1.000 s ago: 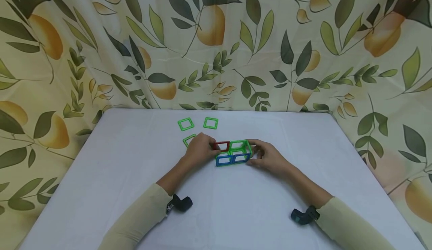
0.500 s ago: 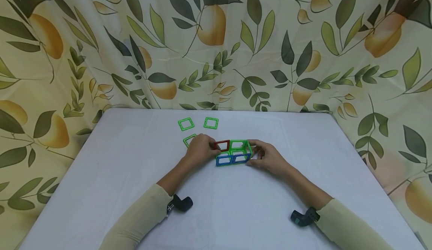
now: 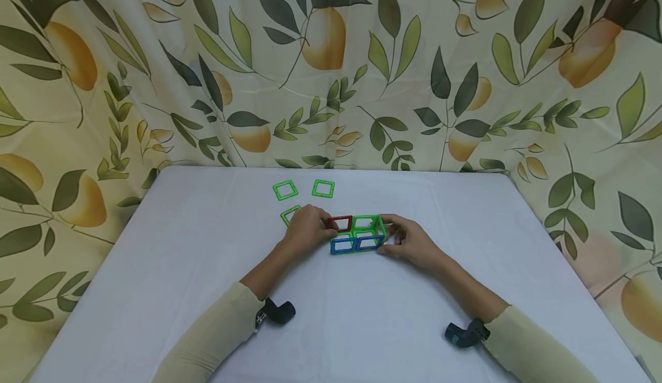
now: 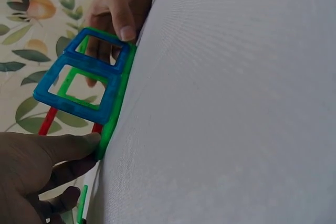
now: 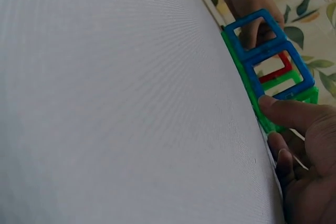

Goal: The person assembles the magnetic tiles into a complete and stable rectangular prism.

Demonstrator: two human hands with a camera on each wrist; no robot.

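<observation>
A small open-topped structure of magnetic tiles, all see-through square frames, stands on the white table. Two blue tiles (image 5: 266, 50) stand side by side along its near face, above green base tiles (image 4: 119, 90). At the back left stands a red tile (image 3: 350, 223), beside a green tile (image 3: 365, 217). My left hand (image 3: 308, 229) pinches the red tile at the structure's left end, its fingertips partly hidden behind it. On the right end, my right hand (image 3: 414, 242) holds the green end tile, with the thumb at the corner of the nearer blue tile in the right wrist view.
Two loose green tiles, one at the back left (image 3: 285, 190) and one right of it (image 3: 323, 188), lie flat behind the structure. Another green tile (image 3: 287, 215) is partly covered by the left hand. A leaf-and-fruit patterned curtain (image 3: 331, 113) hangs beyond the table's (image 3: 331, 325) far edge.
</observation>
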